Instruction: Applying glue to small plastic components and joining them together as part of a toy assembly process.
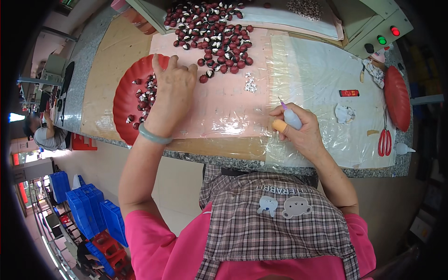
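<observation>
A scalloped red plate [122, 88] sits at the left of the table with several small dark-red, black and white balls [145, 97] in it. My left hand [175, 86] reaches over the plate's right rim, back up, its fingers spread apart; the thumb and whatever lies under the palm are hidden. In my right hand [303, 133] is a small squeeze bottle [292, 119] with a purple needle tip, pointing up and away from me. A tan finger cot [279, 125] covers one finger of that hand. Between the hands lies a small heap of white bits [250, 84] on pink paper.
Many red-black-white balls [228, 49] spread from the far centre under a metal machine housing [378, 30] with lit green and red buttons. At the right lie a red lighter-like object [349, 93], crumpled tissue [345, 114], red-handled scissors [385, 142], another red plate [396, 98] and a white nozzle bottle [403, 149].
</observation>
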Available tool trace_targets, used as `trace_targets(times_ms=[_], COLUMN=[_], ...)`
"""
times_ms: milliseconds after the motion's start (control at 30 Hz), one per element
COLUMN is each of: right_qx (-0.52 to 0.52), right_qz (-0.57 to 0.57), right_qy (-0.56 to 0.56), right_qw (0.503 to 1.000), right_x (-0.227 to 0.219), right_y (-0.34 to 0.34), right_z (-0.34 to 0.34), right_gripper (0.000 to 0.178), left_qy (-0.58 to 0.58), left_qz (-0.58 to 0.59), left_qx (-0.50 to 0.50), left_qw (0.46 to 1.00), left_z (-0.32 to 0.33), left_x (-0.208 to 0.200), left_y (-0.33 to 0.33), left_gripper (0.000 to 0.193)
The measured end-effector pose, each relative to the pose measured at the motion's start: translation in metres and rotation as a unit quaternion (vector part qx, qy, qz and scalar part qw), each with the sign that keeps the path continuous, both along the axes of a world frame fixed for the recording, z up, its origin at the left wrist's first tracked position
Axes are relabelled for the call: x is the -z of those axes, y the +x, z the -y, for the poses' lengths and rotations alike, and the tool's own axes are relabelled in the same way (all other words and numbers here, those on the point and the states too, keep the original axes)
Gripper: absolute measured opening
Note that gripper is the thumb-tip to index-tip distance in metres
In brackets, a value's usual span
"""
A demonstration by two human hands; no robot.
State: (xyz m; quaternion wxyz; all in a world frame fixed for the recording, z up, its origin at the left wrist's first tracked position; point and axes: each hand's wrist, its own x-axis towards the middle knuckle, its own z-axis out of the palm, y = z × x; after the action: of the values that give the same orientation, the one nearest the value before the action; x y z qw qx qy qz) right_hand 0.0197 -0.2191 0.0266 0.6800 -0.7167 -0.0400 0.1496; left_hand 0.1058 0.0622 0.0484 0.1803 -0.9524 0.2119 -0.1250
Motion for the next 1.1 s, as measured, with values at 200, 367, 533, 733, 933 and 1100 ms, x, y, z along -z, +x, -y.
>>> trace_targets(times_ms=[200,367,533,733,933,1100], right_qx=[-0.008,0.010,-0.002,0.038,0.094,0.109], right_qz=[0.010,-0.008,-0.010,0.045,0.050,0.068], right_qy=[-0.004,0.025,0.194,0.148,0.202,0.109], right_qw=[1.000,1.000,0.981,0.987,0.974,0.986], right_x=[0.000,0.003,0.006,0.004,-0.003,-0.019], right_y=[0.001,0.003,0.007,0.004,-0.001,-0.008], right_z=[0.003,0.012,0.019,0.023,0.024,0.020], right_gripper=[0.016,0.022,0.029,0.029,0.033,0.037], left_qy=[0.026,-0.398,-0.758,-0.833,-0.853,-0.860], left_qz=[-0.027,-0.171,-0.415,-0.475,-0.469,-0.457], left_qx=[0.058,0.062,0.000,-0.052,-0.026,-0.046], left_qw=[0.998,0.899,0.503,0.279,0.227,0.223], left_z=[0.006,0.026,0.044,0.061,0.063,0.069], left_x=[0.007,-0.015,0.000,0.018,0.035,0.031], left_y=[0.008,-0.017,-0.051,-0.081,-0.092,-0.096], left_gripper=[0.028,0.028,0.022,0.027,0.031,0.029])
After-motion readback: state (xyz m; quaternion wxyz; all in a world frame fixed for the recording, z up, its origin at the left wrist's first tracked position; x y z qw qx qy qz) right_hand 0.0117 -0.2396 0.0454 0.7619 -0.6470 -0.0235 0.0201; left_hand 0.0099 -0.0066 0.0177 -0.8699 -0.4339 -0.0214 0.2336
